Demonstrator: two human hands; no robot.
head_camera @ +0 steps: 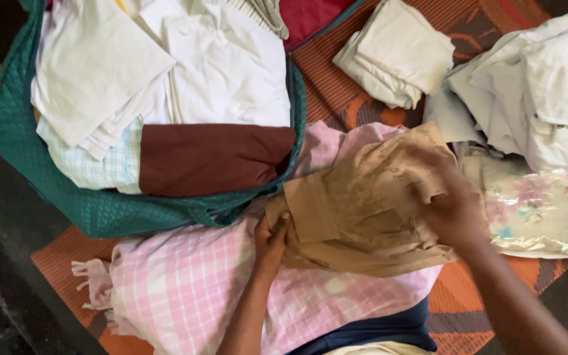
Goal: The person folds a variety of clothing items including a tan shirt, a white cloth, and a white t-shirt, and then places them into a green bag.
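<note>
Left hand [270, 242] is pinching the left edge of a tan garment [356, 210], fingers curled over the fabric. Right hand [451, 207] grips the same garment on its right side, a bit blurred, fingers closed into the cloth. So the tan piece is stretched between both hands, lying over a pink checked cloth [192, 289] that's spread on an orange woven mat [67, 256]. Just up and left of it sits a green quilted bag [41, 177] stuffed with folded whites and one maroon folded piece [212, 158]. Off to the right there's a pile of white clothes [540, 85], a floral fabric [547, 210] below it, and a folded cream stack [396, 52] near the top.
</note>
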